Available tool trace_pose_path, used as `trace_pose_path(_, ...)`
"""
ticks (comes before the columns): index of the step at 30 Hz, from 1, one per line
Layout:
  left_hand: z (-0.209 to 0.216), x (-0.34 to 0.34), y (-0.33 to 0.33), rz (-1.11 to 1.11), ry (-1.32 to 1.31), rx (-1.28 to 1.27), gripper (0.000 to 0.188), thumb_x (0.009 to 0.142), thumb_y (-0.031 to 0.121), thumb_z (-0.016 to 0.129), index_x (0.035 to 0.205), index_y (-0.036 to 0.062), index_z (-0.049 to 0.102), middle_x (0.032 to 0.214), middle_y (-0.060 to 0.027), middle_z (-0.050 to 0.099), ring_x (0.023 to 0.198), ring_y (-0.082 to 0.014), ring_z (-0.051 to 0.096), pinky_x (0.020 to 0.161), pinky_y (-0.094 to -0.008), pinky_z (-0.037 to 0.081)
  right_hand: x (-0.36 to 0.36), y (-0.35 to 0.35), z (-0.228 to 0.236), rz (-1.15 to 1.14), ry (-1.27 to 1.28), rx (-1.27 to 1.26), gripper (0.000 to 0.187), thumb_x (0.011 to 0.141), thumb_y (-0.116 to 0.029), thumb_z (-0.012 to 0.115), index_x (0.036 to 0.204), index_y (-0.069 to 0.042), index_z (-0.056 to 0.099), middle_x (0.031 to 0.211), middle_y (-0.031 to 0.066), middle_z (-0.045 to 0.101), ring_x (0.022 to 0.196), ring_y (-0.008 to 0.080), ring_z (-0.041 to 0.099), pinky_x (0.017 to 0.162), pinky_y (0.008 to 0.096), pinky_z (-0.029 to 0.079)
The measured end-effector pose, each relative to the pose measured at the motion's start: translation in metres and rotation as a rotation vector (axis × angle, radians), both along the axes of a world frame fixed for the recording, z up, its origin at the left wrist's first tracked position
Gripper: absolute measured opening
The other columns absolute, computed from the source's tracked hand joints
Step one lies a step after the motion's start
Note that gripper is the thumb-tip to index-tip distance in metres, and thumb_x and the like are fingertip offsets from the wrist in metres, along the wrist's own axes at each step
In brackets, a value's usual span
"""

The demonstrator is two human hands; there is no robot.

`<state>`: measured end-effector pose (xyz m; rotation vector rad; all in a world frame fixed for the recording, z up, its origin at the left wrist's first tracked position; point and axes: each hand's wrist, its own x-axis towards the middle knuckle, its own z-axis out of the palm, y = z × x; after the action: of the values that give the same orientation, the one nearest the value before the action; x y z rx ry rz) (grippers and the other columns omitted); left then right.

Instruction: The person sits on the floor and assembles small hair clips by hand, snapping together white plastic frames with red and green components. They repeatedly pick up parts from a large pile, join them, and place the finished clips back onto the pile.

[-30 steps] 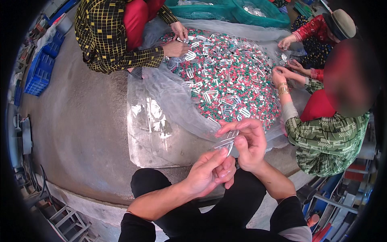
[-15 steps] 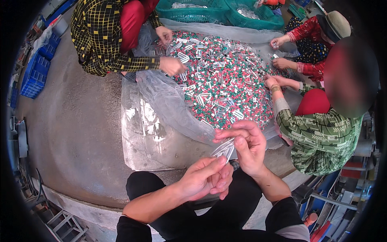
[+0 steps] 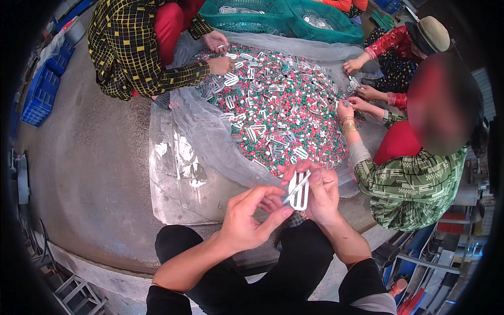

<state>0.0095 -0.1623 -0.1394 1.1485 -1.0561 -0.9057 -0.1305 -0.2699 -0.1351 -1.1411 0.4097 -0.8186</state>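
Note:
My right hand [image 3: 324, 198] holds a flat, shiny slotted metal piece [image 3: 300, 201] upright between thumb and fingers, its long openings facing me. A second metal piece [image 3: 295, 188], seen nearly edge-on, crosses it at a slant. My left hand [image 3: 251, 216] pinches the lower left end of that slanted piece with thumb and fingertips. Beyond my hands spreads a heap of small red, green and white pellets [image 3: 286, 113] with many similar slotted pieces [image 3: 255, 132] scattered in it.
A translucent sheet [image 3: 202, 131] lies under the heap. Teal baskets [image 3: 247, 22] with metal pieces stand at the far side. One person in a checked shirt [image 3: 123, 47] crouches far left; others, one in a green patterned top [image 3: 415, 184], sit right. Blue crates [image 3: 42, 97] stand left.
The metal pieces, bunched together before, are now fanned apart, one turned flat toward me. My left hand has opened its grip wider and shifted left. The co-workers' hands have moved over the heap.

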Motion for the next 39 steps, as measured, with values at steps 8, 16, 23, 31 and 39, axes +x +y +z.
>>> trace_pose_path(8, -0.002, 0.006, -0.005, 0.039, -0.306, -0.119, 0.014, 0.092, 0.011, 0.066, 0.087, -0.0014, 0.060, 0.072, -0.0131, 0.060, 0.059, -0.0274, 0.062, 0.054, -0.0364, 0.048, 0.007, 0.004, 0.005, 0.020, 0.304, 0.090, 0.042, 0.106, -0.030, 0.046, 0.120, 0.007, 0.062, 0.101, 0.0158, 0.071, 0.096, 0.0229, 0.069, 0.101, 0.0425, 0.048)
trace_pose_path(16, -0.004, 0.006, -0.003, 0.053, -0.221, 0.046, 0.018, 0.097, 0.007, 0.055, 0.080, -0.0010, 0.056, 0.065, -0.0137, 0.053, 0.052, -0.0309, 0.053, 0.050, -0.0407, 0.041, 0.006, 0.006, -0.003, 0.034, 0.319, -0.362, 0.075, 0.076, -0.011, 0.084, 0.141, 0.002, 0.047, 0.140, 0.0211, 0.050, 0.124, 0.0262, 0.055, 0.100, 0.0402, 0.047)
trace_pose_path(23, -0.008, 0.002, -0.003, 0.067, -0.251, -0.051, 0.017, 0.097, 0.006, 0.052, 0.082, -0.0012, 0.057, 0.066, -0.0152, 0.053, 0.054, -0.0320, 0.055, 0.052, -0.0414, 0.042, 0.009, 0.014, -0.013, -0.005, 0.147, -0.264, 0.051, 0.087, -0.006, 0.072, 0.132, 0.004, 0.050, 0.128, 0.0186, 0.058, 0.118, 0.0253, 0.059, 0.100, 0.0400, 0.049)
trace_pose_path(31, -0.045, -0.002, -0.009, 0.041, -0.180, 0.105, 0.037, 0.106, 0.020, 0.040, 0.080, 0.0006, 0.058, 0.061, -0.0035, 0.051, 0.052, -0.0131, 0.051, 0.051, -0.0313, 0.043, 0.005, -0.006, -0.008, -0.157, 0.307, -0.483, 0.026, 0.094, -0.004, 0.061, 0.118, 0.002, 0.060, 0.129, 0.0221, 0.061, 0.109, 0.0283, 0.066, 0.094, 0.0396, 0.052)
trace_pose_path(39, -0.106, -0.005, -0.026, -0.044, -0.568, 0.568, 0.036, 0.099, 0.025, 0.048, 0.083, -0.0033, 0.064, 0.073, -0.0208, 0.066, 0.069, -0.0414, 0.064, 0.067, -0.0489, 0.050, -0.025, -0.023, -0.074, 0.134, 0.659, -1.098, 0.030, 0.077, -0.013, 0.078, 0.104, -0.003, 0.069, 0.112, 0.0106, 0.065, 0.094, 0.0293, 0.066, 0.080, 0.0371, 0.056)
